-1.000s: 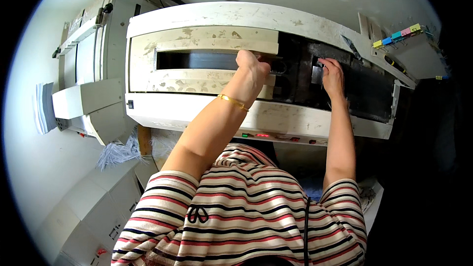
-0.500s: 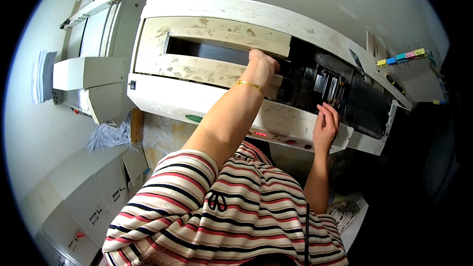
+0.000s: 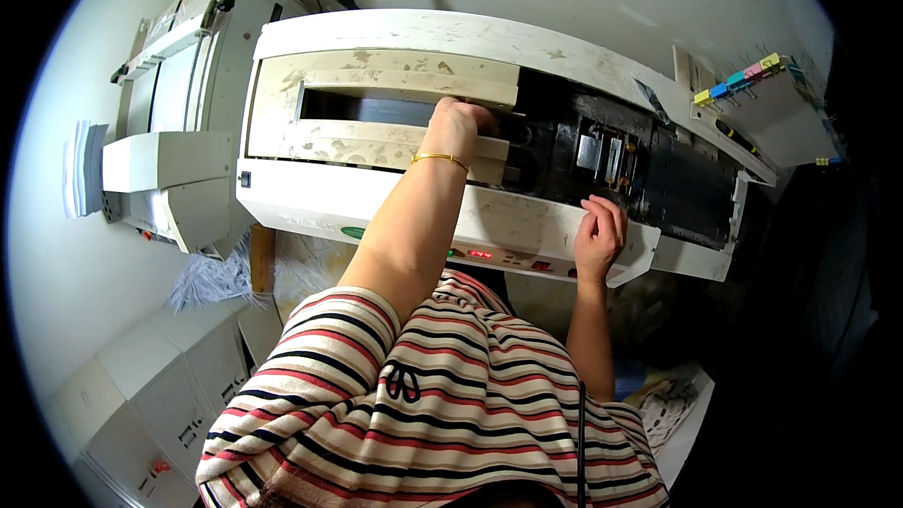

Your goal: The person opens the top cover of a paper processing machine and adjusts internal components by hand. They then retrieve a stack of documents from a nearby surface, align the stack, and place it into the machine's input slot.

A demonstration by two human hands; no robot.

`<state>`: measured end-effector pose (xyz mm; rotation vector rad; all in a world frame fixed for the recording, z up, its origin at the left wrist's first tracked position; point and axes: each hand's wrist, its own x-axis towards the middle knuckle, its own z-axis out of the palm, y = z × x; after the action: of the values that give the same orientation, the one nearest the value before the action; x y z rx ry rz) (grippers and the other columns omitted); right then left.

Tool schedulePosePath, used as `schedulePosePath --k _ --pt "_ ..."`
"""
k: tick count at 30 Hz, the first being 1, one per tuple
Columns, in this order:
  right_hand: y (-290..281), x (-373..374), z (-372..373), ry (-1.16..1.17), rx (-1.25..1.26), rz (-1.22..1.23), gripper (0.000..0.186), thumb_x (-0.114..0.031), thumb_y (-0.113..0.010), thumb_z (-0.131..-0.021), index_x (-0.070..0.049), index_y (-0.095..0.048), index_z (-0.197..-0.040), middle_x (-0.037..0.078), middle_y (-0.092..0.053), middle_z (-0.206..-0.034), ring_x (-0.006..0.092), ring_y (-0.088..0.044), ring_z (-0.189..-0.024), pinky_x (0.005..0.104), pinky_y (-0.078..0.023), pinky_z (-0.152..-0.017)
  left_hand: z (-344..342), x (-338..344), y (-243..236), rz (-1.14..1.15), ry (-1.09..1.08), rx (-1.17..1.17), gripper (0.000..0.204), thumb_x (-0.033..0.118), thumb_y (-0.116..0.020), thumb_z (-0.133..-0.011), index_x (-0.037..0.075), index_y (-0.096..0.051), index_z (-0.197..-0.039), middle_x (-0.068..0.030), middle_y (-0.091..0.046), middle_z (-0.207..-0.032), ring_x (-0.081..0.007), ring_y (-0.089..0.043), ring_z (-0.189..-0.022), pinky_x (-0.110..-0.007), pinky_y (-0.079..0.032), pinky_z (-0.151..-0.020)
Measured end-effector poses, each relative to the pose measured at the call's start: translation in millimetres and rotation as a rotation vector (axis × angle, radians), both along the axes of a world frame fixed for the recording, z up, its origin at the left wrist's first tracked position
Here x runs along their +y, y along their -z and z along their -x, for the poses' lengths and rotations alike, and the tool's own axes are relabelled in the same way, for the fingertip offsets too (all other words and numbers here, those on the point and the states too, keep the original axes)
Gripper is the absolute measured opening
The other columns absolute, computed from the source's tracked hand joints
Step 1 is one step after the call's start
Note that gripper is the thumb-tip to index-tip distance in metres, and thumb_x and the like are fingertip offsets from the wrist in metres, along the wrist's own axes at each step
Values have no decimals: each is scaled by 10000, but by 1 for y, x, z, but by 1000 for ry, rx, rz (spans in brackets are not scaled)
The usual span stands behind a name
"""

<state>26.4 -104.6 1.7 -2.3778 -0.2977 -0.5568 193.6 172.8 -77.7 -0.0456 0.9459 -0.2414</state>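
Note:
In front of me stands a long white binding machine point(image 3: 324, 193) with stained cream clamp plates point(image 3: 362, 143) on its top. Between the plates runs a long slot point(image 3: 367, 110). My left hand point(image 3: 458, 124) reaches into the slot's right end; its fingers are mostly hidden, and whatever they hold, if anything, cannot be seen. Loosely bent, with fingers partly apart, my right hand point(image 3: 600, 240) is at the machine's front edge and has nothing visible in it. Just beyond it lies a dark, grimy carriage with metal rollers point(image 3: 604, 158).
A red lit display point(image 3: 480, 254) and switches line the machine's front. At its far right lie a knife point(image 3: 651, 100) and a yellow-black cutter point(image 3: 736, 135). Coloured binder clips point(image 3: 738, 80) hang beyond. Left stand another white machine point(image 3: 169, 165), paper shreds point(image 3: 218, 277) and cabinets point(image 3: 155, 395).
The whole view has shifted, so the machine appears slightly farther left. My left hand stays at the slot's right end. The fingers of my right hand have curled in a little.

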Motion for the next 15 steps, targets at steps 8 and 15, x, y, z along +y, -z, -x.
schedulePosePath --k 8,15 --pt "-1 3 0 24 -19 -5 188 80 -559 -731 -57 -641 -830 77 -654 -886 276 -615 -822 359 -492 -726 24 4 -19 -4 134 207 394 333 -348 -950 137 -598 -1183 -49 -557 -1275 -243 -484 -1170 -501 -296 -1016" --pt "-3 6 0 76 -36 18 176 71 -556 -734 -55 -636 -829 77 -652 -878 277 -617 -819 363 -494 -726 23 5 -38 6 137 370 376 372 -370 -931 186 -627 -1133 -39 -630 -1143 -270 -542 -1083 -559 -366 -896"
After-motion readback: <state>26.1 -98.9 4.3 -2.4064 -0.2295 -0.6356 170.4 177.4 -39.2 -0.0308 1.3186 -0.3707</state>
